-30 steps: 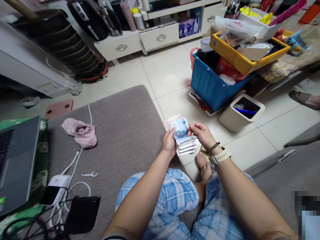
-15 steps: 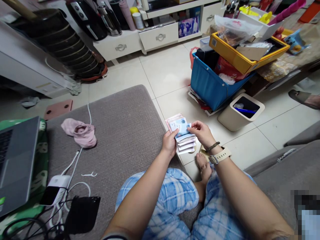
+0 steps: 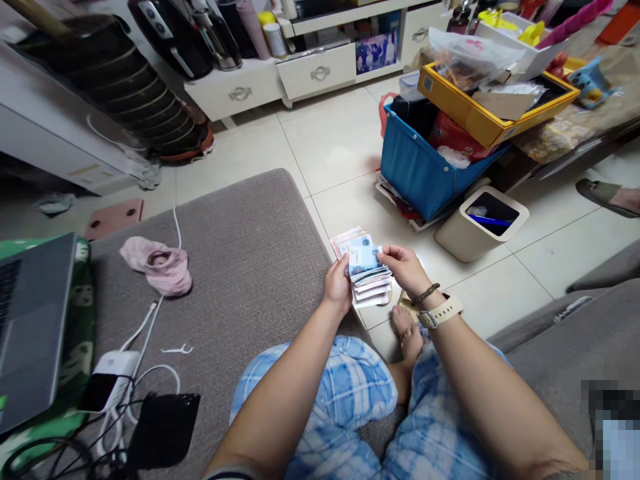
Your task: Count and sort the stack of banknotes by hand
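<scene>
A folded wad of banknotes (image 3: pixel 371 285) is held in front of my knees, over the edge of the grey ottoman. My left hand (image 3: pixel 338 285) grips its left side, thumb pressed on the top note. Blue notes (image 3: pixel 364 259) lie uppermost, pinkish ones show at the back, and folded ends fan out toward me. My right hand (image 3: pixel 404 268) pinches the right edge of a blue note between thumb and fingers. A watch with a cream strap (image 3: pixel 441 312) and a dark braided bracelet are on my right wrist.
The grey ottoman (image 3: pixel 240 267) carries a pink cloth item (image 3: pixel 159 265), white cables, a black pouch (image 3: pixel 164 430) and a laptop (image 3: pixel 35 333). Beyond are a cream bin (image 3: pixel 480 227), a blue storage box (image 3: pixel 425 170) and a yellow tray (image 3: pixel 493 133). Another person's slippered foot (image 3: pixel 607 197) is at right.
My left thumb has shifted slightly up and left on the notes, uncovering more of the top blue note. My right hand keeps its pinch with little movement.
</scene>
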A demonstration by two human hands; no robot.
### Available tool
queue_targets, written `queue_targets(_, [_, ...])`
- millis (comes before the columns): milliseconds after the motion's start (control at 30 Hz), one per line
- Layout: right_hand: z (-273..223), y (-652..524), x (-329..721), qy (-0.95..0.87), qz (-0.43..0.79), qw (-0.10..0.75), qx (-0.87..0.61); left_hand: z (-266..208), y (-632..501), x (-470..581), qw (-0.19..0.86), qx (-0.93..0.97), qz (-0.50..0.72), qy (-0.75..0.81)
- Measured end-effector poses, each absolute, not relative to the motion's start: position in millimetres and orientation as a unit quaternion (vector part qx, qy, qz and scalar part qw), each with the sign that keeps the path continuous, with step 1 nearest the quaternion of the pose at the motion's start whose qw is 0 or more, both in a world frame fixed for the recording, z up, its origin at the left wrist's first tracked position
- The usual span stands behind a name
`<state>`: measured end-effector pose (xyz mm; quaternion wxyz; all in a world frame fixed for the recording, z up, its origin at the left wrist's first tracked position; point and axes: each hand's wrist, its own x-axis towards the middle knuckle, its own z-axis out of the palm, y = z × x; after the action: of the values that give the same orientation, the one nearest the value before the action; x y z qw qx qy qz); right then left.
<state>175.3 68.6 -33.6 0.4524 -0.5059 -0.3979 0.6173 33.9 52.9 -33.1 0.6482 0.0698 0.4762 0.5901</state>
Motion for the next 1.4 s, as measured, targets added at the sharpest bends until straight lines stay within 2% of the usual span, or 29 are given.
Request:
queue_targets(633, [-26.9,65.8,175.0,-0.397,0.632,0.448,-0.492,-32.4,52.0,33.6,0.652,0.081,0.590,0.469])
queue_targets(933, [-32.3,66.7,176.7,-0.375,0.601,0.480,-0.517,-34.2,49.8,30.9,0.661,0.109,0.578,0.466])
queue_targets(1400, [-32.8,69.1,175.8,-0.387,0.613,0.459,-0.514,-34.5,50.1,31.1,0.665,0.129,0.573,0.462])
